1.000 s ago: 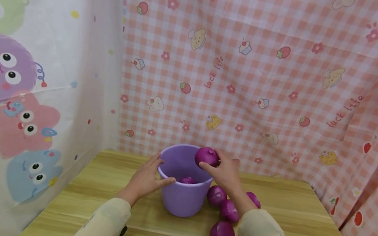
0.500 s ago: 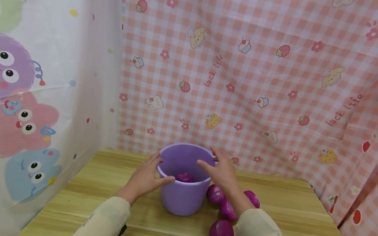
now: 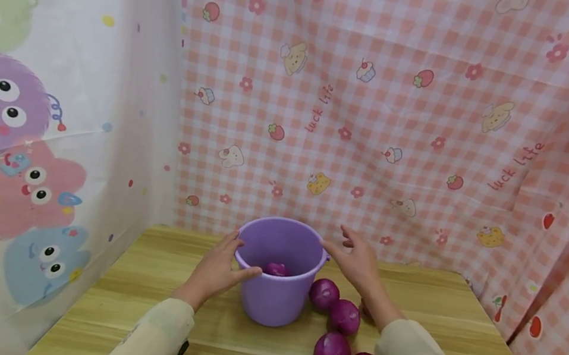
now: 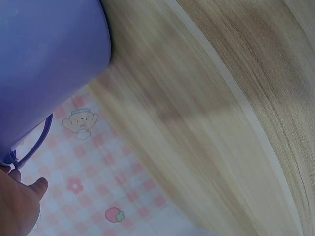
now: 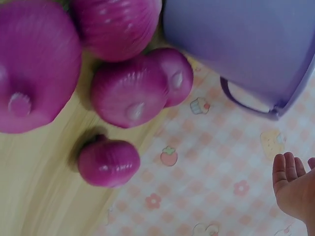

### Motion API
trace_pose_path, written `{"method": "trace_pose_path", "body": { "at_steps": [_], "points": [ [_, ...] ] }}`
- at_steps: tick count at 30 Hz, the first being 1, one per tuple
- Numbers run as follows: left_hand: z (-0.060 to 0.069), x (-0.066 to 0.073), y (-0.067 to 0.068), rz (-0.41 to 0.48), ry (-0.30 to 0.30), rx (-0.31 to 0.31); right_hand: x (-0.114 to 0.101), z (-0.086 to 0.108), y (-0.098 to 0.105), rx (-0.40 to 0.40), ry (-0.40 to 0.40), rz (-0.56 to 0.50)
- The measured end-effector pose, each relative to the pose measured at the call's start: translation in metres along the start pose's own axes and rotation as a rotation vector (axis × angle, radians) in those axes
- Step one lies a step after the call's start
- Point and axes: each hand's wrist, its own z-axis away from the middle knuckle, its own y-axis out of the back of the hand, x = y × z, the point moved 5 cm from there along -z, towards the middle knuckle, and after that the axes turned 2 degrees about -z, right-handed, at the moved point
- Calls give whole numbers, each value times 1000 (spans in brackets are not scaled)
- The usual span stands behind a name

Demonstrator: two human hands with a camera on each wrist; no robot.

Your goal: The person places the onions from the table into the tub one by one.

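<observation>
A light purple bucket (image 3: 270, 303) stands upright on the table, with part of a red onion (image 3: 275, 269) visible inside. My left hand (image 3: 213, 271) holds the bucket's left rim, fingertips at the edge and thumb along the front; in the left wrist view its fingers (image 4: 39, 187) lie near the handle joint. Beside the right rim is my right hand (image 3: 359, 265), fingers loosely extended, nothing held. Several purple-red onions lie right of the bucket: one near its wall (image 3: 324, 294), another onion (image 3: 332, 353) closer to me. My right forearm partly covers a farther onion (image 3: 366, 312).
The wood-grain table (image 3: 435, 347) extends to both sides. A pink checked cloth (image 3: 405, 121) hangs behind it, and a white cartoon-print cloth (image 3: 130, 121) hangs at the left. The bucket's thin handle (image 5: 241, 103) hangs down at its side.
My right hand held an onion over the bucket, let it go into the bucket, then drew back to the right past the rim. My left hand stayed on the rim.
</observation>
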Motion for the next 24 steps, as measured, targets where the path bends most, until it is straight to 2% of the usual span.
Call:
{"method": "trace_pose_path", "body": {
  "at_steps": [6, 13, 24],
  "points": [
    [2, 4, 2, 24, 22, -18, 21, -2, 18, 27, -26, 5],
    [4, 3, 2, 29, 31, -20, 44, 5, 35, 12, -90, -26],
    [1, 0, -1, 27, 22, -5, 93, 23, 54, 12, -175, 74]
  ]
}}
